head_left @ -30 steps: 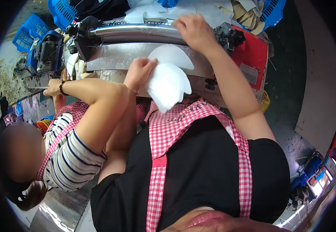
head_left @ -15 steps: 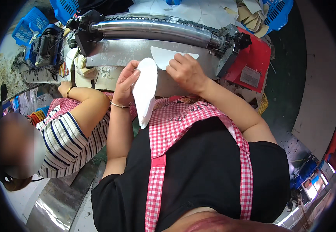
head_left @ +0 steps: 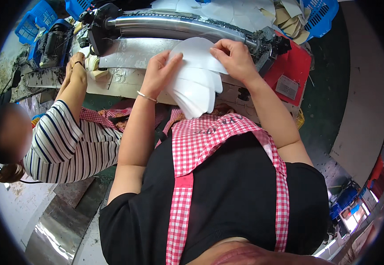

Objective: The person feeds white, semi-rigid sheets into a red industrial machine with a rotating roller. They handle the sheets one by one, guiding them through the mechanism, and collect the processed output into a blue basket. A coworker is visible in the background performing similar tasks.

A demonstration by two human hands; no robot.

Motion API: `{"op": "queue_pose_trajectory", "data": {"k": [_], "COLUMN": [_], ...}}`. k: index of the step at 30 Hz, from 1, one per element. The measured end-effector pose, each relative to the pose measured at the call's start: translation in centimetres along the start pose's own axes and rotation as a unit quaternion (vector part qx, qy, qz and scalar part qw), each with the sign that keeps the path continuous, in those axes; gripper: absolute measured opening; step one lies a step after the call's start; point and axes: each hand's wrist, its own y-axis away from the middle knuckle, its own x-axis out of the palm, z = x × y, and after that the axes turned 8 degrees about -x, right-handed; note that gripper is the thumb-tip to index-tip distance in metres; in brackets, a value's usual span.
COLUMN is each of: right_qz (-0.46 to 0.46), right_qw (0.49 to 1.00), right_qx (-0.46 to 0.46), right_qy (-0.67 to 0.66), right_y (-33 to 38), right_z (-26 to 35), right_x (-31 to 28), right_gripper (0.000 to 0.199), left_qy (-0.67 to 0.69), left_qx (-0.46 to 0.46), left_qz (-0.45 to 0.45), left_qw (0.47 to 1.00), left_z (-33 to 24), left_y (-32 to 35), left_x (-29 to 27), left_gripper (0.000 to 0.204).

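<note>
A long grey metal roller machine spans the desk. Against its front plate, a fanned stack of white curved fabric pieces is gripped by both hands — left hand, right hand. Edges likely need squaring, fingers clear of the roller.

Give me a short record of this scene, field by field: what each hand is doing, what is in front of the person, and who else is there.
Left hand: left hand grips the left edge of a fanned stack of white curved pieces
Right hand: right hand presses on the stack's top right
Machine: long metal roller just behind the stack
Right of machine: red panel
Bins: blue baskets at the top
Neighbour: person in a striped shirt to the left, hands at the same bench
</note>
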Motion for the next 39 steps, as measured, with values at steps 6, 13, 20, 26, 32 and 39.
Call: {"op": "queue_pose_trajectory", "data": {"k": [6,13,20,26,32,39], "right_qz": [-0.018,0.117,-0.063,-0.071,0.032,0.016], "right_qw": [0.976,0.947,0.849,0.847,0.936,0.949], "right_qx": [-0.068,0.051,-0.434,-0.32,-0.163,-0.181], "right_qy": [0.208,0.293,0.295,0.419,0.31,0.258], "right_y": [-2.3,-13.9,-1.9,-2.2,-13.2,-13.6], "right_z": [-0.7,-5.4,1.0,-1.8,-2.0,-3.6], "right_x": [-1.1,-0.7,2.2,0.6,0.7,0.4], "right_gripper": [0.038,0.023,0.004,0.011,0.019,0.015], "left_qy": [-0.267,-0.323,0.21,-0.002,-0.374,0.019], "left_qx": [-0.075,-0.064,-0.097,-0.188,-0.096,-0.069], "left_qz": [0.01,-0.01,0.152,0.107,0.014,0.127], "left_qw": [0.961,0.944,0.961,0.976,0.922,0.989], "left_z": [0.8,-3.4,-0.3,0.1,-2.2,-0.8], "left_y": [-0.2,-5.2,3.2,2.3,-7.0,-3.6], "left_x": [-1.8,0.4,-3.9,-4.4,-0.7,-3.9], "left_gripper": [0.043,0.051,0.036,0.034,0.045,0.033]}}
